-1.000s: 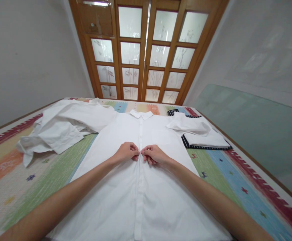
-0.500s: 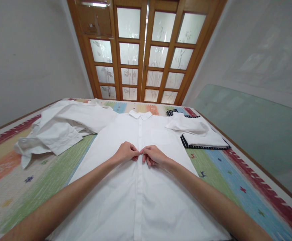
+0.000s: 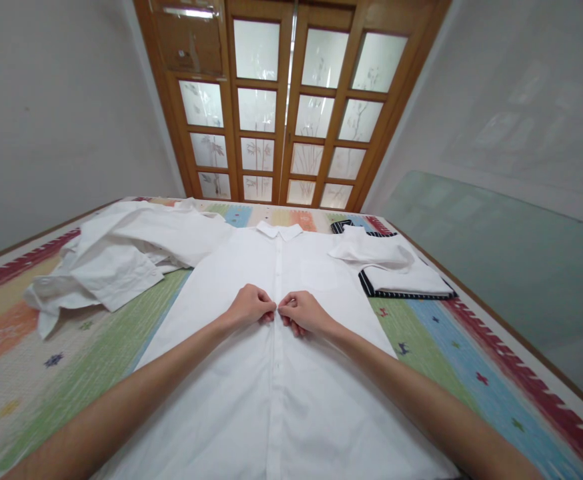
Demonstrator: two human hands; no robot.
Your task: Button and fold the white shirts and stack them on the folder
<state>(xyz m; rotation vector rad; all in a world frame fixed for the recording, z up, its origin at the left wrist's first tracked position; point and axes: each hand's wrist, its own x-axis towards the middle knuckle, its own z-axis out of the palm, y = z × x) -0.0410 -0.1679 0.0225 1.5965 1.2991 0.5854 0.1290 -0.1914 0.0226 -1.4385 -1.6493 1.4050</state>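
A white button-up shirt lies front side up before me, its collar at the far end and its button placket running down the middle. My left hand pinches the placket from the left, about mid-chest. From the right, my right hand pinches at the same spot, thumb and forefinger pressed together. Both sets of fingertips nearly meet over the placket. Whatever button lies between them is too small and covered to make out.
Another white garment lies crumpled at the left, overlapping the shirt's left side. On the right, a folded white cloth rests on black striped fabric. Beneath is a colourful patterned sheet. Wooden doors with glass panes stand beyond.
The fingertips of my two hands have drawn very slightly apart at the placket. Otherwise hands and shirt keep nearly the same place.
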